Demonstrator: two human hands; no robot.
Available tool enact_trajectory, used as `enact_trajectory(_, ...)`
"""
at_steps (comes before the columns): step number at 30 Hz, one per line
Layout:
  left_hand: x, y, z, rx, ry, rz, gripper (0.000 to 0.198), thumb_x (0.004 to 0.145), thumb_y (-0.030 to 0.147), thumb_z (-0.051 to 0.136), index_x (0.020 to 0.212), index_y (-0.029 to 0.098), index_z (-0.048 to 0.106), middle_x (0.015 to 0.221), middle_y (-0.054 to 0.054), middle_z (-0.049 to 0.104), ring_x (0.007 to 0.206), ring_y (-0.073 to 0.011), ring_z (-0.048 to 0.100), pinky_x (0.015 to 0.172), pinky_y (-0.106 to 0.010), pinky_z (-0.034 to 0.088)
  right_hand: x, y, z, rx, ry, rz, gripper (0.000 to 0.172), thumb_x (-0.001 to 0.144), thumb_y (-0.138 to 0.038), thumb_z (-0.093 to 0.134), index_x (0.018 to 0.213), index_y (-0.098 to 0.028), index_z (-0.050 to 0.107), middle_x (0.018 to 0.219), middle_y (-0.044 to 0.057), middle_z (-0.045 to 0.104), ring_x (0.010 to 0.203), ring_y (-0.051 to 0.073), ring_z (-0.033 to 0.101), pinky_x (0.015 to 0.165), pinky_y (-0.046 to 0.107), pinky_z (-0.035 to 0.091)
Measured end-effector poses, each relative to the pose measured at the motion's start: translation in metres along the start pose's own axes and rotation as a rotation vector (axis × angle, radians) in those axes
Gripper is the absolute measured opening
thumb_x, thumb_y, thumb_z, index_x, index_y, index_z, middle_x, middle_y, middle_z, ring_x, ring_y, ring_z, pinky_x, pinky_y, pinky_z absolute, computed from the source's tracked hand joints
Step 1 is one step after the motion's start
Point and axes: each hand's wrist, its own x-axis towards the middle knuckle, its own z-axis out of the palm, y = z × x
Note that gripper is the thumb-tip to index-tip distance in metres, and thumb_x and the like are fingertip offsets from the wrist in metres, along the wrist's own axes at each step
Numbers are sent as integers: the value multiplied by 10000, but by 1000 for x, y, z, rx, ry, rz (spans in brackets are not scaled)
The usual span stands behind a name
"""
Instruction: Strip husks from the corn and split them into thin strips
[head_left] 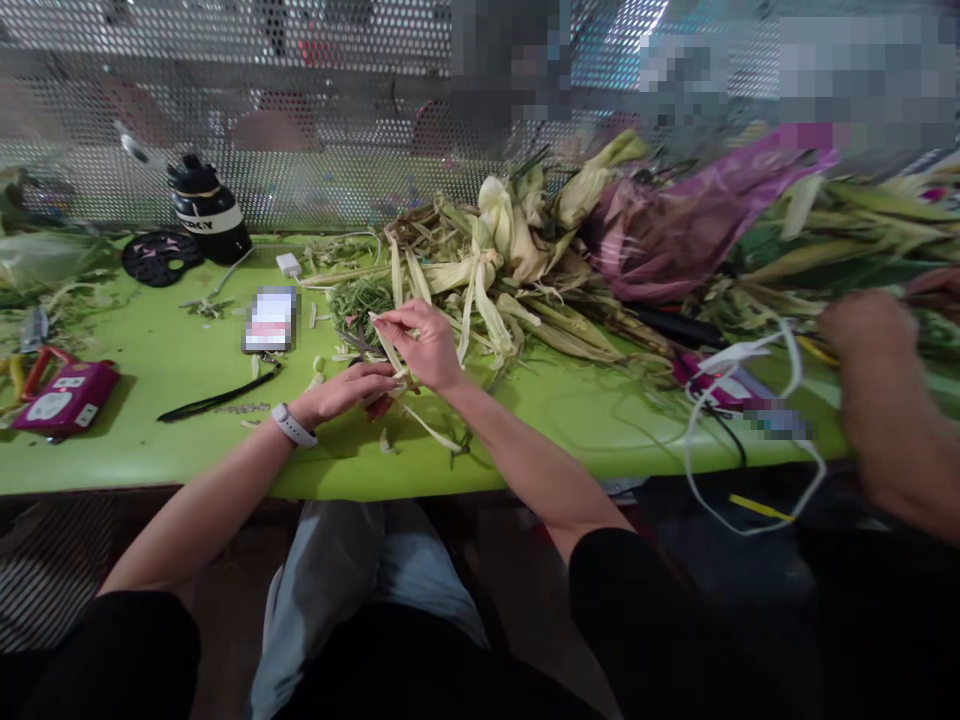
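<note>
My left hand (346,390), with a white watch on the wrist, lies on the green table (150,450) with its fingers curled around the lower end of a pale husk strip (390,350). My right hand (420,340) pinches the upper part of the same strip between thumb and fingers. Just beyond my hands lies a heap of corn husks and small ears (495,260). A bunch of thin green shreds (360,300) sits to the left of my right hand.
Another person's arm (885,390) reaches over the table at the right, near a purple plastic bag (675,230) and white straps (750,430). A black bottle (210,210) and lid (161,255) stand at back left before a perforated metal screen. A magenta box (64,395) and black strap (217,400) lie left.
</note>
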Motion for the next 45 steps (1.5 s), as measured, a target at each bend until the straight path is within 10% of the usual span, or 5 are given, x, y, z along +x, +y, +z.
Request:
enact_trajectory(20, 8, -18, -18, -88, 317, -15, 450, 822, 604, 718, 793, 161, 645, 517, 42, 475, 437, -51, 348, 421, -202, 232, 13, 26, -10, -481, -213, -145, 527, 955, -631, 515, 676, -192, 604, 746, 49, 583, 768, 189, 514, 791, 330, 370)
enact_trajectory(34, 8, -19, -20, -204, 441, 6, 400, 800, 501, 777, 840, 131, 629, 536, 57, 505, 441, -38, 384, 431, -188, 252, 10, 25, -16, -593, 106, -325, 442, 1018, -573, 402, 863, -219, 617, 967, 100, 640, 1012, 251, 551, 961, 409, 389)
enact_trajectory(45, 11, -19, -23, -329, 659, 69, 349, 848, 402, 758, 735, 168, 525, 549, 66, 484, 450, -36, 397, 434, -186, 273, 2, 24, -4, -485, -395, -106, 272, 1018, -384, 481, 894, -191, 628, 844, 62, 680, 769, 195, 568, 688, 300, 360)
